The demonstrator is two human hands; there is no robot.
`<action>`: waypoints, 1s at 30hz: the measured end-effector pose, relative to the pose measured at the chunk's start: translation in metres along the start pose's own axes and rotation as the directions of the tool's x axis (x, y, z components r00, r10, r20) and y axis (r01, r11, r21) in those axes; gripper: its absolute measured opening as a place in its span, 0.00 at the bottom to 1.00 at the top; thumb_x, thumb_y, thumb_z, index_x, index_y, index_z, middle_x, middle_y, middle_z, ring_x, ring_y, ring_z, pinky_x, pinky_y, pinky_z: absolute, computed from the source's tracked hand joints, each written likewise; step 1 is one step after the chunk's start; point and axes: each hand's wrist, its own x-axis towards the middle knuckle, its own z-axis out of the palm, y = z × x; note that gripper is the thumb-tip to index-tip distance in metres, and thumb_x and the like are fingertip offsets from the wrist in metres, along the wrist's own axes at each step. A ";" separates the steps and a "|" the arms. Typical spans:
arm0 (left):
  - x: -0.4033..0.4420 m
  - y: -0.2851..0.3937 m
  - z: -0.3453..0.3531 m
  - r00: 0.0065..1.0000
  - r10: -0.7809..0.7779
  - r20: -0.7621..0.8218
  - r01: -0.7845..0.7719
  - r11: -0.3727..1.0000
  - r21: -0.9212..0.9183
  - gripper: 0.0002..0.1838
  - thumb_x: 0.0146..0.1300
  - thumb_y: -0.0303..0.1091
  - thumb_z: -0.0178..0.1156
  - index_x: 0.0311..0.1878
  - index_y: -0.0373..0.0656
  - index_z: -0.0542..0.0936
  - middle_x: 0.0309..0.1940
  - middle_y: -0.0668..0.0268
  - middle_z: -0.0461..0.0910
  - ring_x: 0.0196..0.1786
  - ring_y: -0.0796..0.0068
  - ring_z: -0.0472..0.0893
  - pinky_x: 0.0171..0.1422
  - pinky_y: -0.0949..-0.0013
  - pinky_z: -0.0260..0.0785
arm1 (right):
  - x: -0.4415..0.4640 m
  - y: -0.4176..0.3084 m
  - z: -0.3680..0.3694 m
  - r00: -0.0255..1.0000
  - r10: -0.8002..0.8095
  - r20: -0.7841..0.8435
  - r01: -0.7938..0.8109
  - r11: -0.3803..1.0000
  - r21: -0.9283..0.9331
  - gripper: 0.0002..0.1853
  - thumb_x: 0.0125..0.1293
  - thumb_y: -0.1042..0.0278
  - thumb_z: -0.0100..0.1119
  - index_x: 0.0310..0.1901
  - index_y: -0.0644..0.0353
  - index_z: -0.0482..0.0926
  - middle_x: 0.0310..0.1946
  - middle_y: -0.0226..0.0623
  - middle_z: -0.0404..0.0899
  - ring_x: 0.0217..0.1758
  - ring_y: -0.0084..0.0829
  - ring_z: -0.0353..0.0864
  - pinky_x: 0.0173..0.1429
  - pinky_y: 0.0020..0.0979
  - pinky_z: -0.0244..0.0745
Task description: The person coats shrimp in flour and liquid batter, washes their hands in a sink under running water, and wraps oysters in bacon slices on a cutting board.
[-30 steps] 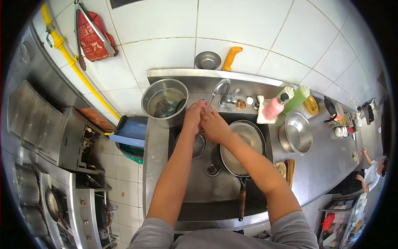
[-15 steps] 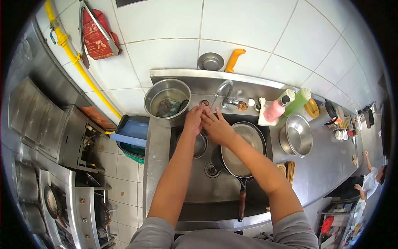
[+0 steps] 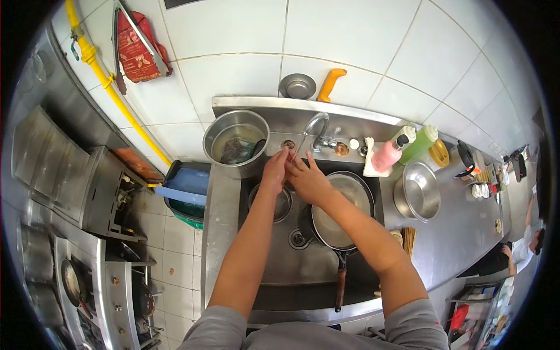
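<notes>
Both hands meet under the curved faucet (image 3: pixel 318 125), where a thin stream of water runs down between them. My left hand (image 3: pixel 275 170) has its fingers stretched forward and touches the fingers of my right hand. Spread fingers show on my right hand (image 3: pixel 309 184), its back facing up; nothing is seen held in either hand. Below them in the steel sink (image 3: pixel 274 256) lie a frying pan (image 3: pixel 341 219) with cloudy water, its handle toward me, and a round metal bowl (image 3: pixel 281 205) partly covered by my left wrist.
A steel pot (image 3: pixel 236 166) of murky water stands left of the faucet. On the right are a pink soap bottle (image 3: pixel 386 154), a green bottle (image 3: pixel 421 143), a steel bowl (image 3: pixel 417 191) and a bundle of thin sticks (image 3: pixel 409 244). Another person (image 3: pixel 525 248) is at far right.
My hands stay together under the water, with my right fingers shifted slightly against the left. The person at far right has moved their arms.
</notes>
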 end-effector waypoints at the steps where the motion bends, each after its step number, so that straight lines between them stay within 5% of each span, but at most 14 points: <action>1: 0.000 0.000 0.001 0.998 -0.023 -0.057 0.032 0.987 0.159 0.13 0.72 0.38 0.64 0.53 0.41 0.81 0.44 0.66 0.85 0.42 0.74 0.84 0.46 0.70 0.76 | 0.001 0.000 -0.003 0.990 0.013 0.143 -0.011 1.000 -0.015 0.29 0.65 0.64 0.58 0.69 0.57 0.75 0.76 0.37 0.66 0.86 0.43 0.50 0.84 0.64 0.41; 3: 0.003 -0.005 0.001 0.999 0.021 -0.035 -0.011 0.970 0.243 0.13 0.72 0.39 0.64 0.51 0.41 0.83 0.42 0.66 0.85 0.41 0.73 0.84 0.45 0.69 0.75 | 0.002 -0.002 -0.003 0.959 0.026 0.282 -0.018 0.999 -0.030 0.28 0.65 0.63 0.58 0.68 0.57 0.77 0.76 0.37 0.67 0.85 0.44 0.50 0.84 0.64 0.41; 8: 0.023 -0.019 -0.011 0.986 0.109 -0.129 -0.040 0.893 0.448 0.13 0.71 0.41 0.64 0.45 0.40 0.86 0.36 0.68 0.86 0.39 0.71 0.84 0.45 0.66 0.75 | -0.002 -0.025 0.025 0.996 0.060 0.068 -0.046 0.981 -0.190 0.24 0.66 0.60 0.57 0.62 0.58 0.82 0.74 0.44 0.70 0.83 0.47 0.56 0.82 0.67 0.42; 10: 0.023 -0.016 -0.013 0.939 0.233 -0.254 0.026 0.685 0.728 0.12 0.70 0.41 0.65 0.43 0.41 0.87 0.37 0.67 0.88 0.39 0.72 0.84 0.46 0.64 0.74 | 0.001 -0.026 0.010 0.994 0.001 0.111 0.017 0.987 -0.162 0.23 0.66 0.60 0.57 0.60 0.59 0.83 0.70 0.45 0.74 0.81 0.48 0.60 0.82 0.67 0.43; 13: 0.015 -0.015 -0.005 0.918 0.370 -0.143 -0.121 0.604 0.788 0.13 0.72 0.40 0.64 0.46 0.38 0.86 0.42 0.62 0.89 0.39 0.71 0.84 0.47 0.66 0.76 | 0.008 -0.025 -0.007 0.979 -0.053 0.198 0.078 0.990 -0.121 0.22 0.65 0.59 0.56 0.57 0.59 0.85 0.62 0.46 0.82 0.76 0.50 0.68 0.81 0.67 0.47; 14: 0.011 -0.014 -0.002 0.918 0.371 -0.142 -0.122 0.603 0.788 0.13 0.72 0.40 0.64 0.46 0.38 0.86 0.42 0.62 0.89 0.39 0.71 0.84 0.47 0.66 0.76 | 0.010 -0.024 -0.010 0.969 -0.048 0.241 0.077 0.990 -0.115 0.22 0.65 0.58 0.56 0.56 0.59 0.86 0.58 0.45 0.85 0.74 0.51 0.71 0.81 0.66 0.49; 16: -0.005 -0.003 0.013 0.975 0.153 0.160 -0.201 0.911 0.360 0.15 0.73 0.40 0.63 0.50 0.37 0.84 0.42 0.60 0.88 0.39 0.70 0.85 0.49 0.65 0.77 | 0.010 -0.021 0.005 0.982 -0.017 0.187 0.054 0.979 -0.195 0.22 0.65 0.58 0.56 0.56 0.58 0.86 0.57 0.44 0.86 0.73 0.50 0.72 0.81 0.65 0.48; 18: -0.011 0.007 0.019 0.981 0.120 0.153 -0.171 0.908 0.383 0.14 0.73 0.39 0.63 0.50 0.37 0.84 0.41 0.61 0.88 0.41 0.71 0.85 0.50 0.66 0.77 | 0.012 -0.020 0.012 0.991 0.004 0.130 0.032 0.962 -0.271 0.22 0.65 0.58 0.55 0.56 0.58 0.86 0.56 0.43 0.86 0.72 0.50 0.73 0.82 0.64 0.47; 20: -0.008 0.016 0.020 0.985 0.092 0.146 -0.144 0.903 0.405 0.13 0.73 0.38 0.62 0.50 0.37 0.84 0.41 0.62 0.87 0.42 0.72 0.85 0.51 0.66 0.76 | 0.017 -0.018 0.008 0.949 -0.032 0.313 0.097 0.976 -0.196 0.20 0.67 0.58 0.54 0.53 0.54 0.88 0.59 0.39 0.85 0.73 0.44 0.73 0.84 0.61 0.36; 23: 0.001 0.018 0.015 0.988 0.007 0.154 -0.056 0.946 0.319 0.16 0.74 0.38 0.62 0.55 0.36 0.81 0.45 0.57 0.87 0.48 0.70 0.85 0.57 0.66 0.76 | 0.019 -0.018 0.040 0.973 -0.087 0.215 0.137 0.964 -0.229 0.20 0.67 0.57 0.53 0.52 0.55 0.89 0.57 0.41 0.86 0.72 0.44 0.74 0.85 0.60 0.30; 25: -0.001 0.022 0.022 0.993 -0.050 -0.107 0.058 0.996 0.070 0.15 0.76 0.38 0.60 0.55 0.35 0.81 0.47 0.55 0.87 0.48 0.69 0.85 0.58 0.66 0.77 | 0.022 -0.022 0.027 0.967 -0.059 0.248 0.130 0.951 -0.280 0.20 0.68 0.57 0.53 0.54 0.55 0.88 0.58 0.41 0.85 0.74 0.47 0.71 0.85 0.59 0.32; 30: -0.004 0.010 0.015 0.992 0.051 0.118 -0.072 0.979 0.189 0.20 0.79 0.44 0.55 0.57 0.35 0.80 0.47 0.55 0.88 0.45 0.70 0.86 0.54 0.68 0.77 | 0.019 -0.016 0.005 0.971 0.005 0.239 0.072 0.947 -0.312 0.21 0.68 0.57 0.52 0.56 0.55 0.86 0.59 0.43 0.84 0.76 0.50 0.68 0.85 0.58 0.33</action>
